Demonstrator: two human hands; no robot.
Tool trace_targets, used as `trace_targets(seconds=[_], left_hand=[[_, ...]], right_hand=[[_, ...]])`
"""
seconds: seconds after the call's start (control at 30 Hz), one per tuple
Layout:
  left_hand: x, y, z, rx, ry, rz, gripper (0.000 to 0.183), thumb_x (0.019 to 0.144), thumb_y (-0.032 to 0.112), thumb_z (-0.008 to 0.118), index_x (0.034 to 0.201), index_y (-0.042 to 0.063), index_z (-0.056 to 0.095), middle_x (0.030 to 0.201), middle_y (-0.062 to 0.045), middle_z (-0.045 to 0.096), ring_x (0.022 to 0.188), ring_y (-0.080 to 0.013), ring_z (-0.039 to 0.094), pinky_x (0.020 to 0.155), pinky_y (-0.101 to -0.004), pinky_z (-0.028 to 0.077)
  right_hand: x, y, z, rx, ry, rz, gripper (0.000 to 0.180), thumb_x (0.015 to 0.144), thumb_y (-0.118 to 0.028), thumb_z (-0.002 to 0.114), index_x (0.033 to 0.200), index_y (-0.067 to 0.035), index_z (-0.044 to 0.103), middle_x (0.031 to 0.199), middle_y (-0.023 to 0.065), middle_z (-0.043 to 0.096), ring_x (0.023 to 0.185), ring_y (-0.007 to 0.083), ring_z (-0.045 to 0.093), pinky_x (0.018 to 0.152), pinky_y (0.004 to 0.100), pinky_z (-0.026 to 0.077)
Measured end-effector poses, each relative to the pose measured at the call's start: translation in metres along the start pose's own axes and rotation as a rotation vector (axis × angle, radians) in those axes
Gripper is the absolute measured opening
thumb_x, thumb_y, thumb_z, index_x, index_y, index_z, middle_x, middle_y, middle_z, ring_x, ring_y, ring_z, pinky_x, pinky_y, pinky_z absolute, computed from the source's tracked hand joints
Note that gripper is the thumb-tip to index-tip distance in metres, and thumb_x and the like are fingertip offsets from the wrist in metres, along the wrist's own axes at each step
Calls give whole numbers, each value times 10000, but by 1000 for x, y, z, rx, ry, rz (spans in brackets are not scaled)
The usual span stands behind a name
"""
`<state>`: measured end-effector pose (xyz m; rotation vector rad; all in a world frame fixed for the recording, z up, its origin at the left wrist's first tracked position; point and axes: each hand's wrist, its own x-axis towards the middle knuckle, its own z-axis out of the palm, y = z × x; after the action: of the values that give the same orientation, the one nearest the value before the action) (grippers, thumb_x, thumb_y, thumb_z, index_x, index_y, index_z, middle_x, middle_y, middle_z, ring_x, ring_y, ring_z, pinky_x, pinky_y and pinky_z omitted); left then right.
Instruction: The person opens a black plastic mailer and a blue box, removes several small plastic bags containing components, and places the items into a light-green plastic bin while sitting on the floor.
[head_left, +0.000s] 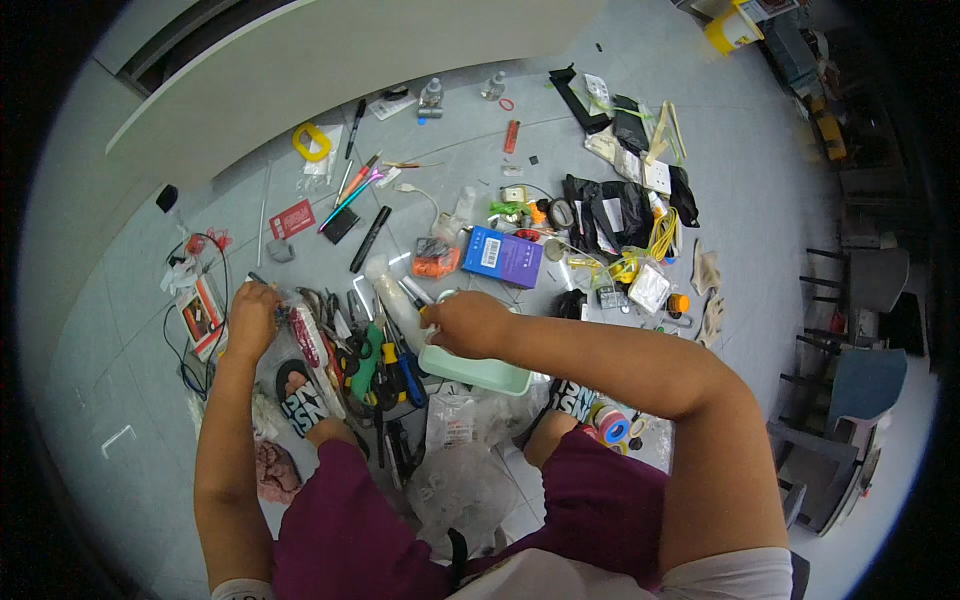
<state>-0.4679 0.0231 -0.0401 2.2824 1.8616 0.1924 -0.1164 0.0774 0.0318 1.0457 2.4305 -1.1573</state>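
My left hand (253, 319) is at the left end of a row of tools, fingers curled down. A dark tip (256, 277) shows just beyond it; whether it is gripped is hidden. My right hand (469, 324) reaches over the far rim of a pale green plastic tray (480, 370), its fingertips beside a translucent plastic-wrapped roll (396, 298). What those fingers hold, if anything, is hidden. Between the hands lie a green-handled tool (366, 364), a yellow-and-black screwdriver (391, 364), a blue-handled tool (411, 379) and a maroon-and-white packet (306, 334).
A blue-purple box (502, 257) and an orange-black object (435, 259) lie beyond the tray. Black plastic packaging (611, 210) and a yellow cable coil (663, 234) are at right. Tape rolls (613, 427) sit by my right foot. A white panel (360, 67) bounds the far side.
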Motion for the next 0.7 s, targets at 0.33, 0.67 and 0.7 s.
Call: trace_targets(seconds=[0.33,0.67,0.7], left_hand=[[151,186,-15,-207,-238,507,260,701,92,647,951,35,603,939,-131,579,924,-318,529,801,-396,434],[310,297,135,-130,-206,77,326,712,154,682,1017,55,620,1033,-136,599,949,-304,569,847,-373,458],[311,307,138,-128,-227,77,349,698,155,696,1023,55,618,1045,-135,595,957,-306,568,854,-373,457]], right_hand=[[-93,174,30,134,679,305,372,721,-106,649,1079,-36,576,1041,169,581,962,346,552,840,393,453],[-169,193,49,527,800,370,280,760,-129,645,1018,-23,612,979,174,613,917,336,573,825,375,453],[-184,198,52,532,784,442,279,764,-137,647,1020,-31,616,957,170,619,859,320,594,772,366,474]])
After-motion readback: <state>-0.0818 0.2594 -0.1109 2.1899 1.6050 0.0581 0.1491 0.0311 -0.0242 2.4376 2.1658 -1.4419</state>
